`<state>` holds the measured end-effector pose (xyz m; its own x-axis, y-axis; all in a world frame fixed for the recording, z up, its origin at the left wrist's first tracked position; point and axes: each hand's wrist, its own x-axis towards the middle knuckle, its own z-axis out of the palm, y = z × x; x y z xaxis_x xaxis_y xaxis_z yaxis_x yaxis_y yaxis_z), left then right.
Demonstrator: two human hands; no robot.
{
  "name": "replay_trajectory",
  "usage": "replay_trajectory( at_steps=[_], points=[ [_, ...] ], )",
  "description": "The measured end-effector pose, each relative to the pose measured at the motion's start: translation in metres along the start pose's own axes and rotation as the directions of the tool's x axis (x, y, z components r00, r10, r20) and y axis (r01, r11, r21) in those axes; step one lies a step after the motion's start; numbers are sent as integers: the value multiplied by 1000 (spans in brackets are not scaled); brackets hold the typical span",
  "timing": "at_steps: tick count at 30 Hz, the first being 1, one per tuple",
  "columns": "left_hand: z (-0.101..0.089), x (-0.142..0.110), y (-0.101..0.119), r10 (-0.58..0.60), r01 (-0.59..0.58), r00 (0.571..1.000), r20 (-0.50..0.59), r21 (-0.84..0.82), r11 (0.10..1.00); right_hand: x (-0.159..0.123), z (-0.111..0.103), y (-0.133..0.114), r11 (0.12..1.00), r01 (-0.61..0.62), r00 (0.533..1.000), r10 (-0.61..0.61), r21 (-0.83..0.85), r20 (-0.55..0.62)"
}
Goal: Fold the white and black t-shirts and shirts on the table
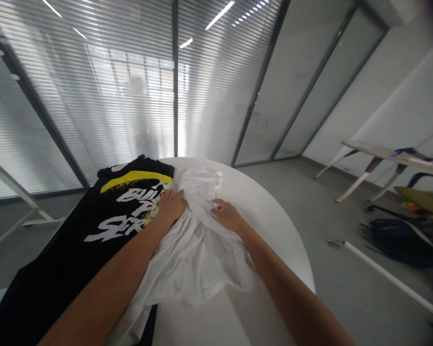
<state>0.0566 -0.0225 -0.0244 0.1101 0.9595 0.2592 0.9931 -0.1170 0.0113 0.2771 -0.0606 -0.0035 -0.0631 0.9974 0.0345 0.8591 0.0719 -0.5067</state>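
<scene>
A crumpled white garment, perhaps a T-shirt [202, 245], lies bunched on the round white table [281, 216], its lower part spread toward me. My left hand [172, 204] is closed on the garment's left side, fingers curled into the folds. On the other side, my right hand [226, 215] pinches the fabric's right edge with thumb and fingers. To the left, a black T-shirt [75, 254] with a yellow arc and white lettering lies flat, partly under my left forearm. The white garment's far end is gathered into a narrow bundle.
Behind the table stands a glass partition with blinds [140, 96]. At right are a wooden-topped table [378, 150], a dark bag-like item [400, 240] and a white pole [386, 274] near the floor. A white metal frame [18, 187] stands at left.
</scene>
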Motion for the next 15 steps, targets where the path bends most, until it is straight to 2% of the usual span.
replay_trajectory(
  at_steps=[1, 4, 8, 12, 15],
  points=[
    [0, 1, 1, -17, 17, 1000, -10, 5, 1000, -13, 0, -5, 997, 56, 998, -54, -51, 41],
    [0, 0, 1, -46, 46, 998, -31, 3, 999, -44, -2, -17, 987, 126, 988, -114, -102, 108],
    [-8, -6, -1, -23, 21, 998, -56, -41, 999, -63, -6, -19, 983, 112, 983, -89, -143, 161],
    [-14, -13, 0, 175, -188, 979, -108, -131, 973, -69, -6, -16, 971, 81, 990, -53, -223, 132],
    [-9, -13, 2, 342, -343, 939, -43, -234, 910, -66, -3, -12, 947, 47, 997, -26, -318, 73]
  ],
)
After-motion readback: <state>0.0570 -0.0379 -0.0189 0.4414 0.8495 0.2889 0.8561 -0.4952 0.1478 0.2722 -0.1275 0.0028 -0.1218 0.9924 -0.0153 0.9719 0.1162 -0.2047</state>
